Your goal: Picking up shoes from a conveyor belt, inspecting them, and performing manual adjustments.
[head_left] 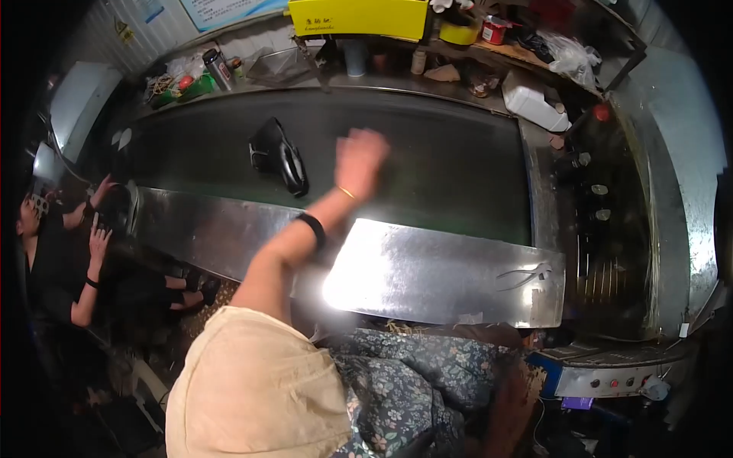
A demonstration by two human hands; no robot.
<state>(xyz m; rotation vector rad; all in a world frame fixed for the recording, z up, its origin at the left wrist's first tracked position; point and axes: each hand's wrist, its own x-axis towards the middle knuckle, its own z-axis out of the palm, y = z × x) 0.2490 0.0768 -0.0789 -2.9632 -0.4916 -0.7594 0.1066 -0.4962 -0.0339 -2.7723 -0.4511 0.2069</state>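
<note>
My left hand (361, 159) is over the dark conveyor belt (450, 168), smeared by motion. Its fingers are too blurred to read, and I make out nothing held in it. A black band and a thin yellow bracelet circle that forearm. To the left of the hand, apart from it, a shiny black leather shoe (280, 158) lies on the belt. Lasting pliers or similar metal pliers (525, 276) rest at the right end of the steel ledge (427, 267) along the belt's near side. My right hand does not show.
At the left a co-worker sits with both hands near a dark object (114, 208). Behind the belt stand a thermos (217, 69), a green basket (200, 88), a yellow box (357, 18) and a white jug (532, 102). A machine with knobs (620, 382) sits lower right.
</note>
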